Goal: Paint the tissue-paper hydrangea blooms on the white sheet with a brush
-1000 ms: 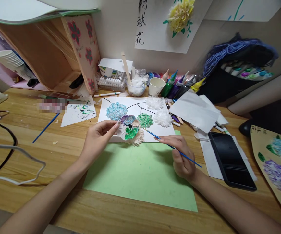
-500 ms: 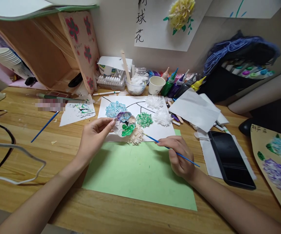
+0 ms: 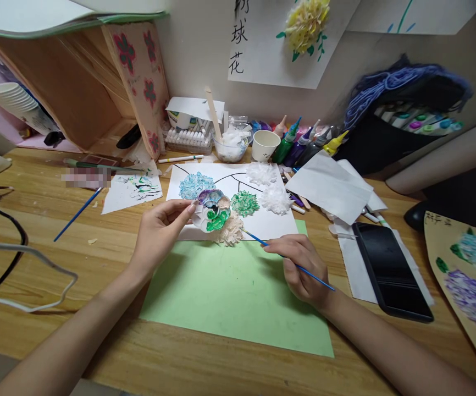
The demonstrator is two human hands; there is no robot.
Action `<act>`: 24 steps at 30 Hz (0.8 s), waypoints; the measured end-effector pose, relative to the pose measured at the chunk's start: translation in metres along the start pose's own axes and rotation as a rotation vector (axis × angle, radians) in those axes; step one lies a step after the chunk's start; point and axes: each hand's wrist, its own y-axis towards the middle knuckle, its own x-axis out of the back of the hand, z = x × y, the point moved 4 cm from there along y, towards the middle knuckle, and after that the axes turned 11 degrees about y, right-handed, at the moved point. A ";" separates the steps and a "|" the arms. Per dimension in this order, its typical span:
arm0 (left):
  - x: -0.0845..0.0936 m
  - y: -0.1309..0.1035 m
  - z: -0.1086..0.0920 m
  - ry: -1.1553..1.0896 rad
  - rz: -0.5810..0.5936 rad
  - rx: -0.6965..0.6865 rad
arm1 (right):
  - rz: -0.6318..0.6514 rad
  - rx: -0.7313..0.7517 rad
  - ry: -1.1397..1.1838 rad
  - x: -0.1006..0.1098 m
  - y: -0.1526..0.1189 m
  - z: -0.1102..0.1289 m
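Mid-frame, the left hand (image 3: 158, 230) pinches a round paint-smeared palette (image 3: 214, 213), the right hand (image 3: 305, 270) a slim blue paintbrush (image 3: 257, 238); ruffled blue flower (image 3: 197, 185), green flower (image 3: 245, 203), beige flower (image 3: 232, 231) seem coloured, two white flowers (image 3: 276, 199) unpainted.

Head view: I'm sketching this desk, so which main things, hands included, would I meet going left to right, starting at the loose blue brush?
Loose blue brush → left hand → paint palette → green flower cluster → right hand → black phone → tan flower picture.
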 end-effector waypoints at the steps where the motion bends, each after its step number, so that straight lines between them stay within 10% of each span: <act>1: 0.000 0.000 0.000 0.001 -0.001 0.003 | 0.004 -0.003 0.003 0.000 0.000 0.000; 24: 0.001 0.001 -0.001 0.022 -0.009 0.006 | -0.124 -0.021 0.014 0.008 0.002 0.000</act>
